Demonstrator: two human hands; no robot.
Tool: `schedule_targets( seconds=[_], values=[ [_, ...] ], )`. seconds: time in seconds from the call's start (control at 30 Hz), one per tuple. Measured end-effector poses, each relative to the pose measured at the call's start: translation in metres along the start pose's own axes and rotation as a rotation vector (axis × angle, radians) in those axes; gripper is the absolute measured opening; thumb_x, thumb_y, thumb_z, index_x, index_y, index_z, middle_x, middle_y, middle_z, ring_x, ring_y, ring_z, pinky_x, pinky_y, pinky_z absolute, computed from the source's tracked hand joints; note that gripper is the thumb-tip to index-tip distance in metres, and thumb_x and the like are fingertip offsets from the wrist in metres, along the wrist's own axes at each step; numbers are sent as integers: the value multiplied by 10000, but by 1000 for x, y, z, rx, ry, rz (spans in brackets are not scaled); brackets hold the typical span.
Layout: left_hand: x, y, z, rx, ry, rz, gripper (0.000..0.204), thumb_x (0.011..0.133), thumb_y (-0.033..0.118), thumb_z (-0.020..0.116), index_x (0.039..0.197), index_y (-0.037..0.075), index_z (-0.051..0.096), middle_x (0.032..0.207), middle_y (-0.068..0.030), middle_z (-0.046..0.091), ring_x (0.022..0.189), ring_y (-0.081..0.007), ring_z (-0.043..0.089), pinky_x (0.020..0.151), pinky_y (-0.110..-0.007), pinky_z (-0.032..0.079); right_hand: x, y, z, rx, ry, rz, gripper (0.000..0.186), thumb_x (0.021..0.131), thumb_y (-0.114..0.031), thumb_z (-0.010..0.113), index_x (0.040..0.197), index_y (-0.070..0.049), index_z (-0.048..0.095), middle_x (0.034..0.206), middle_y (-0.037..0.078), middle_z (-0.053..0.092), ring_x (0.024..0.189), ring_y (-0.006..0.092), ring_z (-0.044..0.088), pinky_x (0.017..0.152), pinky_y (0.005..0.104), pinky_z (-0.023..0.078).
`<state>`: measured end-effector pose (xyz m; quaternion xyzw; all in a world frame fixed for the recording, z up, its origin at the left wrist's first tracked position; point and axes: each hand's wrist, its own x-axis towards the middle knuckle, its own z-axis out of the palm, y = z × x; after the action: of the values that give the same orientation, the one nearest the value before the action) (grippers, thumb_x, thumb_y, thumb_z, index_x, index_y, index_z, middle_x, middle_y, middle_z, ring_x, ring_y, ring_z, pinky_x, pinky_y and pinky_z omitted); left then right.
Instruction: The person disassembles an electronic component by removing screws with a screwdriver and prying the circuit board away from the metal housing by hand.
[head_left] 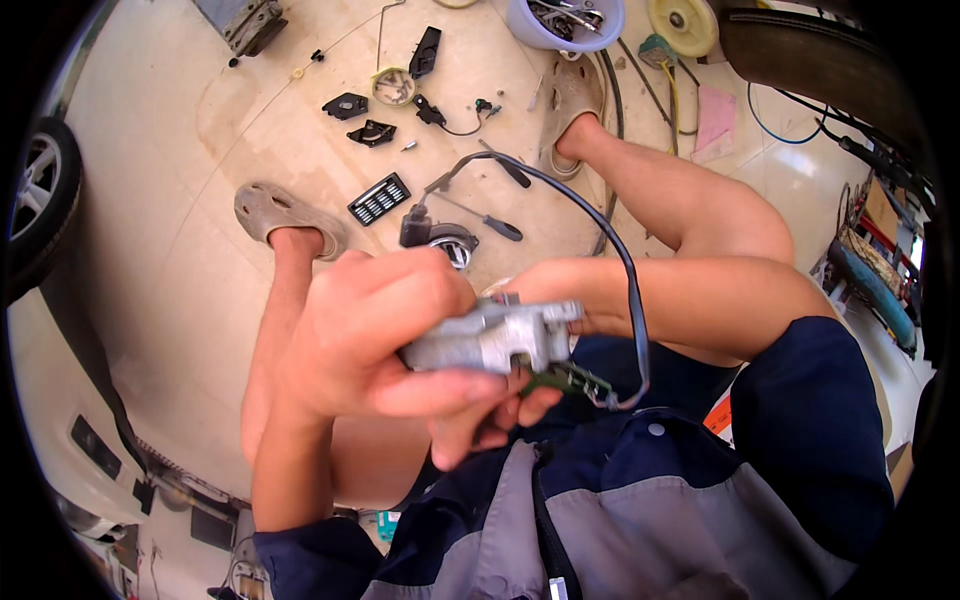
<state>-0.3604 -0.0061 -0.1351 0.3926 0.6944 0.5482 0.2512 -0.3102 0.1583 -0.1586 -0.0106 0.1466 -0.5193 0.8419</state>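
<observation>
My left hand (375, 320) is closed round a grey cast-metal part (500, 338), held in front of my body. My right hand (545, 280) reaches in from the right behind the same part, and most of its fingers are hidden by it. Fingertips show below the casting, curled against its underside. A green circuit board (565, 380) sits at the casting's lower edge. From there a black cable (637, 300) loops up and over to a black connector (415, 226), which hangs above a round black part with a shiny emblem (455, 245).
On the floor lie a bit set (380, 199), two screwdrivers (502, 228), black plastic pieces (372, 133) and a round dish of small parts (394, 86). A tub of tools (565, 25) stands at the far side. A wheel (45, 200) is at the left.
</observation>
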Motion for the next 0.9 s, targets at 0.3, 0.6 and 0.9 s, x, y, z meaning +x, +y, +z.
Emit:
schedule_targets(
  seconds=[0.3, 0.6, 0.9],
  values=[
    [9, 7, -29, -370, 933, -651, 463, 983, 477, 465, 915, 28, 555, 662, -59, 543, 411, -99, 431, 360, -235, 314, -21, -9, -20, -77, 398, -100, 493, 892, -499, 638, 714, -45, 570, 540, -26, 460, 383, 52, 388, 344, 224, 270],
    [9, -14, -51, -803, 917, -684, 420, 973, 524, 434, 913, 116, 516, 646, -49, 564, 372, -112, 452, 327, -234, 275, -27, -27, -45, 110, 425, -373, 497, 926, -507, 591, 739, -48, 542, 529, -19, 400, 369, 93, 433, 318, 247, 245],
    [16, -13, -50, -682, 917, -761, 437, 966, 513, 459, 887, 94, 554, 600, -56, 564, 339, -111, 428, 319, -238, 271, -31, -37, -44, 16, 468, -336, 491, 910, -539, 605, 721, -90, 539, 571, -20, 455, 422, 68, 407, 379, 231, 281]
  ],
)
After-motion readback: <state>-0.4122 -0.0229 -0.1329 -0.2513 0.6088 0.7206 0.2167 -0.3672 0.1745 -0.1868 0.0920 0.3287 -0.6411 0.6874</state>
